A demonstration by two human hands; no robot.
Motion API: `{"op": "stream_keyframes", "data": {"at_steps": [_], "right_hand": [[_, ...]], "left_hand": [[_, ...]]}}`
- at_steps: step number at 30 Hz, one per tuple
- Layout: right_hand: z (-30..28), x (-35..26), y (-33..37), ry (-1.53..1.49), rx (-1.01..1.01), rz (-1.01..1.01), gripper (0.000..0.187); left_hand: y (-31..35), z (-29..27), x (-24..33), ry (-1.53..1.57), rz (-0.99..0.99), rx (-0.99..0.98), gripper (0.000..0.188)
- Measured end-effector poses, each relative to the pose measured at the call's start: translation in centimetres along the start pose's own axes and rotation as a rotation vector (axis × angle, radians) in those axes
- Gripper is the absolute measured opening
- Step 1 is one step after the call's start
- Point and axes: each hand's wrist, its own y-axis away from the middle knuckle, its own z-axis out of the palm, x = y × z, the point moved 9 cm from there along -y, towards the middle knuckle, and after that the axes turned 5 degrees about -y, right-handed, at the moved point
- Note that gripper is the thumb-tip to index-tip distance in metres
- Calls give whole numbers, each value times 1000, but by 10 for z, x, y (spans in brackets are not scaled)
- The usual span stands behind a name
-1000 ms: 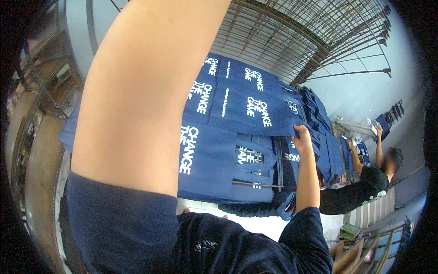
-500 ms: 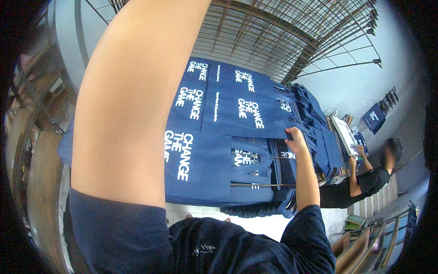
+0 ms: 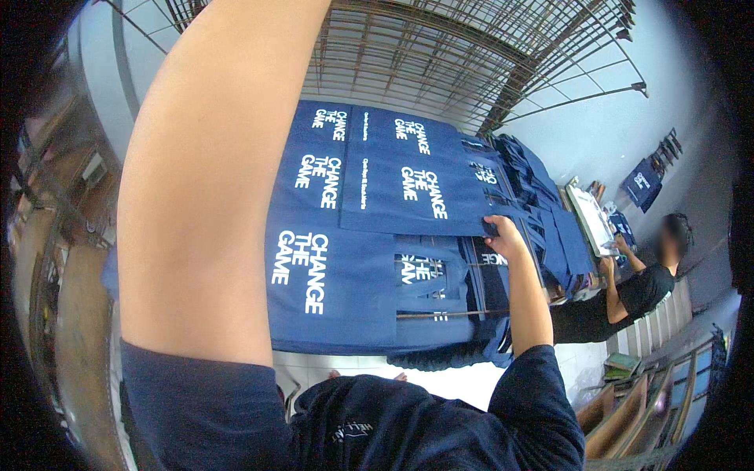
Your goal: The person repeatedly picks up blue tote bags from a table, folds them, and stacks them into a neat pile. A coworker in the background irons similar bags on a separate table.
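Observation:
My right hand (image 3: pixel 503 236) pinches the near right corner of a navy tote bag (image 3: pixel 452 200) printed with white lettering, thumb on top. This bag lies over others in the layer. Nearer to me is another navy tote bag (image 3: pixel 353 290), its strap handles (image 3: pixel 448 271) lying to the right, partly over a thin rod. My left forearm (image 3: pixel 196 196) rises large across the left of the view and runs out at the top edge, so my left hand is out of sight. It hides part of the printed bags behind it.
Wire racks (image 3: pixel 440 55) stand tilted beyond the bags. More navy bags (image 3: pixel 542 188) pile up at the right. Past them a co-worker in a dark shirt (image 3: pixel 640 294) handles a white framed board (image 3: pixel 593 220). Wooden frames (image 3: pixel 628 408) lean at the lower right.
The view has shifted slightly, with the bags and my left forearm now a little farther left. My right hand keeps its pinch on the bag's corner. The co-worker's hands have moved slightly.

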Motion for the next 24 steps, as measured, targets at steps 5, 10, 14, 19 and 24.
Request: {"op": "stream_keyframes", "data": {"at_steps": [5, 10, 14, 19, 24], "right_hand": [[-16, -35, 44, 333, 193, -116, 64], [-52, -39, 57, 223, 269, -108, 52], [-84, -47, 51, 363, 404, -190, 49], [-105, -51, 42, 244, 428, -211, 46], [-97, -55, 20, 31, 471, -295, 42]], "left_hand": [[2, -1, -2, -29, -21, -25, 113], [-6, 4, 1, -82, -52, -58, 116], [-12, 6, 0, -128, -48, -21, 120], [-9, 10, 2, -149, -80, 6, 122], [-40, 12, -27, -37, -46, 61, 125]]}}
